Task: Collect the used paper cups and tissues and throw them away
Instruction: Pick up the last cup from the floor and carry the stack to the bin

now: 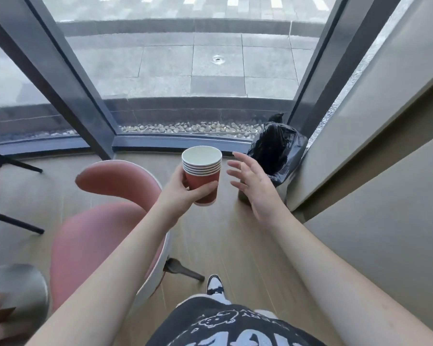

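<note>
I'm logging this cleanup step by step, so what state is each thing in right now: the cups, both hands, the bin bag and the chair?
stack of paper cups: nested, upright, top cup looks empty, held off the floor.
left hand: grips the stack around its red side.
right hand: open, fingers spread, holds nothing, beside the cups.
black bin bag: on the floor in the corner by the window, crumpled.
pink chair: upright, unoccupied.

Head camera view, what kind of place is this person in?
Probably a café or office lounge beside a floor-to-ceiling window: pink chair, black bin bag in the corner, and stacked paper cups in the left hand.
</note>
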